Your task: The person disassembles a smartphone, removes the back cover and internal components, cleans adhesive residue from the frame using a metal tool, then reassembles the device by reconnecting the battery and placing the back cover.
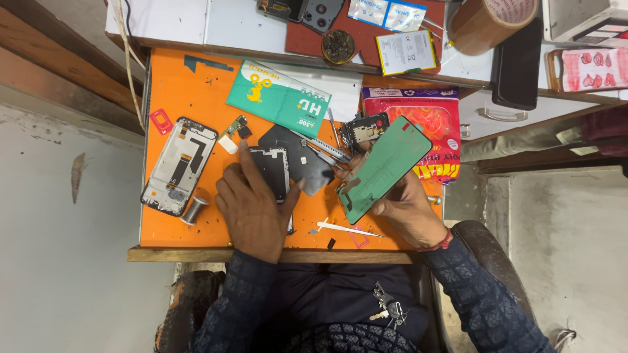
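My right hand [409, 209] holds a green phone display panel [384, 167] tilted above the orange work mat [190, 88], fingers wrapped round its lower right edge. My left hand [250, 208] lies flat on the mat, fingers pressing on a dark phone part [271, 170] beside a black back cover [307, 171]. Both sleeves are dark blue, and a red thread circles the right wrist.
An opened phone frame [178, 165] and a solder spool [193, 210] lie left. A small circuit board [236, 126], green box [280, 98], tweezers [327, 149], white pry tool [348, 228] and red packet [428, 121] surround the hands. Tape roll [492, 19] and battery [406, 52] sit on the back shelf.
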